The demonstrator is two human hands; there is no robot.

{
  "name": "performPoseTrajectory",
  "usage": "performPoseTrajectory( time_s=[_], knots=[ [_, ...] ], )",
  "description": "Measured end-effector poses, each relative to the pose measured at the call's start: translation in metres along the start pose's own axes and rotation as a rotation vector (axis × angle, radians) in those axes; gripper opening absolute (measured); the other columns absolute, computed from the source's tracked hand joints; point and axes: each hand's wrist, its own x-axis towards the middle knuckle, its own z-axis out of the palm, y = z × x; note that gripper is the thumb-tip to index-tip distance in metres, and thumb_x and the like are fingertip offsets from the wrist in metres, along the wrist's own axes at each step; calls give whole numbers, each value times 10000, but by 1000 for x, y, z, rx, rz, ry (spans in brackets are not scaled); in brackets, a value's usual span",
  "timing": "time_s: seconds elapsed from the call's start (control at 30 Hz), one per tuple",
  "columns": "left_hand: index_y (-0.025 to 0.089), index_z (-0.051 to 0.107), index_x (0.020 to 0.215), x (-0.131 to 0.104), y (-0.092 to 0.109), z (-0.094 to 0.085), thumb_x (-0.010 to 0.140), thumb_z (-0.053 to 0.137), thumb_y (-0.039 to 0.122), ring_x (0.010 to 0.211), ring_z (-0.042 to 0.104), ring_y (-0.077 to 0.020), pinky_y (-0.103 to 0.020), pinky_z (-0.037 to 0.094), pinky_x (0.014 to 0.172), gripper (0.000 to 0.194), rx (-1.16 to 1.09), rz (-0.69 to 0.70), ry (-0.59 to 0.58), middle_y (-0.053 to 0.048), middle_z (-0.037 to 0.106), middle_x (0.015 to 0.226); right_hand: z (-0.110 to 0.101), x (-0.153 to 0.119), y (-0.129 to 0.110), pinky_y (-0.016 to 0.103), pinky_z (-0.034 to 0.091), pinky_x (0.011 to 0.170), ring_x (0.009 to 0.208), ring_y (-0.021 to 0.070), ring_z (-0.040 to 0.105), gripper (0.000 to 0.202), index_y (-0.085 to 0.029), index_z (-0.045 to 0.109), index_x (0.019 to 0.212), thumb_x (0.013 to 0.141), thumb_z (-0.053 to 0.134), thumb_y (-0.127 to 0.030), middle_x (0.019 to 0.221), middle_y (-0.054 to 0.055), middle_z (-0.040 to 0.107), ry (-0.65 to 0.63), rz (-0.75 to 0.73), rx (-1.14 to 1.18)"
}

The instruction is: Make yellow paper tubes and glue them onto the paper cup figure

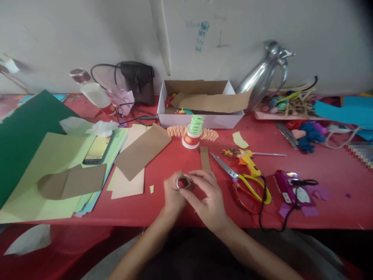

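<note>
My left hand (174, 191) is closed around a small rolled-up tube of brown card (188, 182), its round opening facing me. My right hand (210, 198) pinches the tube's right rim between thumb and fingers. Most of the tube's outside is hidden by my hands. Just beyond them lies a narrow brown card strip (205, 157). Behind that stands a red and white paper cup (190, 140) with folded orange paper arms on both sides and a folded green paper strip (197, 123) on top.
Scissors (233, 173), a yellow glue gun (249, 161) and a purple box-shaped device (294, 188) with a black cable are on the right. Coloured sheets (49, 167), brown card (142, 151) and a phone (99, 147) lie left. A white box (201, 120) and metal jug (260, 76) stand behind.
</note>
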Motion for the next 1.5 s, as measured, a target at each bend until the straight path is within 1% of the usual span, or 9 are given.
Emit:
performPoseTrajectory(
  time_s=[0.13,0.2,0.27,0.4,0.47,0.63,0.9,1.1,1.5],
  knots=[
    [198,713,785,0,4,-2,653,781,86,701,585,-135,-222,450,677,186,-39,11,-211,8,672,750,-6,5,5,403,556,932,1088,245,625,238,-256,711,1126,891,693,-287,1126,79,685,-22,85,28],
    [212,707,1051,-3,6,-6,710,757,98,907,646,-177,-261,486,835,363,-94,7,-327,-49,710,999,-8,9,10,384,554,940,1096,239,631,220,-238,709,1102,891,681,-289,1139,84,682,-17,150,67],
    [217,660,1184,-6,7,-11,750,749,123,997,654,-196,-282,490,887,453,-99,-17,-359,-85,695,1124,-8,12,16,386,554,939,1077,237,649,211,-228,699,1081,887,677,-306,1124,86,693,-16,238,172],
    [197,711,1047,-3,2,-29,701,817,160,885,666,-179,-241,497,797,363,-10,-41,-203,-63,717,1003,-4,13,31,369,581,874,969,215,699,243,-222,653,1052,847,714,-338,1028,70,727,-24,479,591],
    [181,744,984,2,2,-38,664,846,162,876,664,-181,-241,492,819,336,40,-27,-190,-63,728,952,-3,12,37,332,580,857,952,192,696,303,-237,642,1052,788,772,-311,1008,43,718,0,539,722],
    [195,750,1046,9,3,-48,635,869,153,973,665,-201,-261,505,869,430,-51,-24,-163,-83,731,1053,-9,16,42,299,567,872,972,162,671,389,-271,668,1116,754,809,-292,1029,16,699,-51,557,808],
    [218,740,1053,13,1,-44,668,872,247,962,648,-188,-298,565,838,408,-357,-215,-109,-47,689,1014,-10,21,34,336,594,822,890,168,686,348,-246,645,982,720,856,-338,957,-10,704,-22,737,888],
    [216,743,1031,14,4,-45,674,874,271,946,665,-177,-269,580,807,385,-415,-255,-101,-44,698,1019,-8,20,30,349,595,813,819,159,701,343,-239,619,992,756,826,-377,951,-8,700,-35,722,872],
    [212,737,1039,16,-8,-52,688,859,252,918,647,-152,-262,543,862,373,-328,-224,-83,-40,683,1030,-4,18,39,335,537,928,1026,169,639,305,-278,621,1069,808,776,-310,1083,4,668,-111,592,779]
  ],
)
